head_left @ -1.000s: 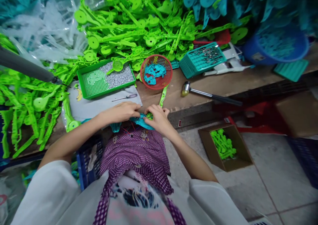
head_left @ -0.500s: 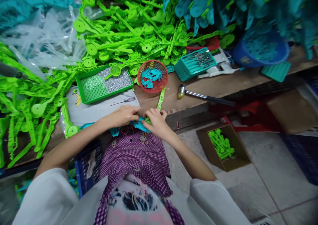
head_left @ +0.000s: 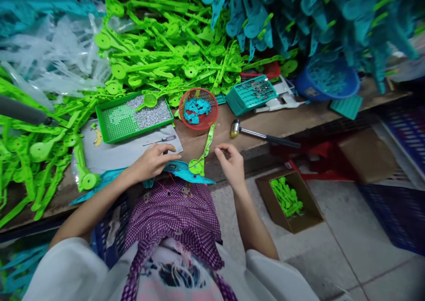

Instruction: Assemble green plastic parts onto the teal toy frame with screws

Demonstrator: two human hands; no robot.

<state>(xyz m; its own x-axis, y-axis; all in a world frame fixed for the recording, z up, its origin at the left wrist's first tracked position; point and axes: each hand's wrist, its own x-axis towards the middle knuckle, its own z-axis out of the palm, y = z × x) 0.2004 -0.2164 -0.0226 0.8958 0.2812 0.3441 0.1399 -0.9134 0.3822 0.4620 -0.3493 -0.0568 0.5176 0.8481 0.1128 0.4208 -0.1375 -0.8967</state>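
A long blue plastic piece point(head_left: 184, 170) lies along the bench's front edge, with thin red wires hanging from it over my lap. My left hand point(head_left: 152, 161) rests at its middle, fingers curled over it. On its right part lies a lime-green plastic part point(head_left: 196, 167) with a round end, and its narrow arm reaches toward the red basket. My right hand point(head_left: 231, 164) is raised to the right of the blue piece, apart from it. Its thumb and fingertips are pinched together; anything between them is too small to make out.
Behind my hands are a green tray point(head_left: 105, 137) of small metal bits, a screwdriver point(head_left: 162, 140), a red basket point(head_left: 198, 127) of blue pieces and a hammer point(head_left: 265, 137). Lime-green parts point(head_left: 172, 48) are heaped behind. A cardboard box point(head_left: 308, 212) stands on the right.
My right hand has left the blue piece and moved right, uncovering the lime-green part. My left hand stays on the blue piece. The view has shifted slightly.
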